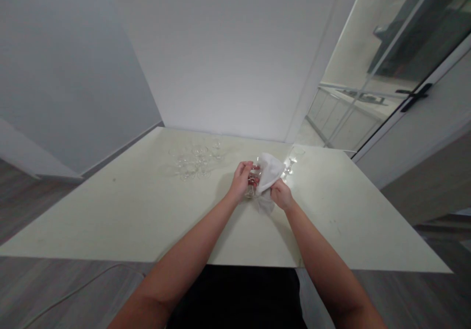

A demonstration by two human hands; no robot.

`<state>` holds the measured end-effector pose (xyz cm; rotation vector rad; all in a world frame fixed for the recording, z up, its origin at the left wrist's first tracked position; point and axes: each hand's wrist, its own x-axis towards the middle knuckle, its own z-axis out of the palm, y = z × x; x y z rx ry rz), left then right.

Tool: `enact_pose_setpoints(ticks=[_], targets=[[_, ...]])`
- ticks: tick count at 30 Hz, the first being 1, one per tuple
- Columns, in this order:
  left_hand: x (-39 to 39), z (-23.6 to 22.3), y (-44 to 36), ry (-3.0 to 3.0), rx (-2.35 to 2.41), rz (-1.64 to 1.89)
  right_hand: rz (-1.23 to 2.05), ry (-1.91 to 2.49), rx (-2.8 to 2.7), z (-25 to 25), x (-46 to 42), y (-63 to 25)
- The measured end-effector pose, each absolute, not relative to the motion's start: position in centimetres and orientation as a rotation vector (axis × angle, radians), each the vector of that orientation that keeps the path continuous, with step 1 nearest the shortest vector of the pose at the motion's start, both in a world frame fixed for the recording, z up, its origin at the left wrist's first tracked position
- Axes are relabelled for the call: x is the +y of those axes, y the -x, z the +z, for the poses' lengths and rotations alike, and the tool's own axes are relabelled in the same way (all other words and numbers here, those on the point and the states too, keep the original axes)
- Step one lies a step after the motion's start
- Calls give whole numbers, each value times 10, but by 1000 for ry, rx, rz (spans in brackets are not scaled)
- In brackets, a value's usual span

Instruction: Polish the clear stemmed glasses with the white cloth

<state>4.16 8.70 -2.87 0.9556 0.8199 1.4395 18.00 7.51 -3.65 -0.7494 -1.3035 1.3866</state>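
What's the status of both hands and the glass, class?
Left hand grips the glass. Right hand presses white cloth on it. Other glasses stand apart, left.

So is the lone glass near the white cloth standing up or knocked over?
Standing up: the clear stemmed glass rests on its foot on the pale table, bowl on top.

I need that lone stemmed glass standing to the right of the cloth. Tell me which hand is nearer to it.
Right. The right hand, gripping the white cloth, lies just below-left of the lone stemmed glass. The left hand, holding a glass, is farther left.
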Motion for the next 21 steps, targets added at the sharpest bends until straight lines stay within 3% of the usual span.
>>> enact_pose_setpoints(ticks=[5, 21], targets=[[90, -32, -40, -952, 882, 1447, 1138, 777, -1456, -26, 73, -178], [85, -37, -48, -1071, 912, 1549, 1200, 914, -1005, -54, 79, -157]])
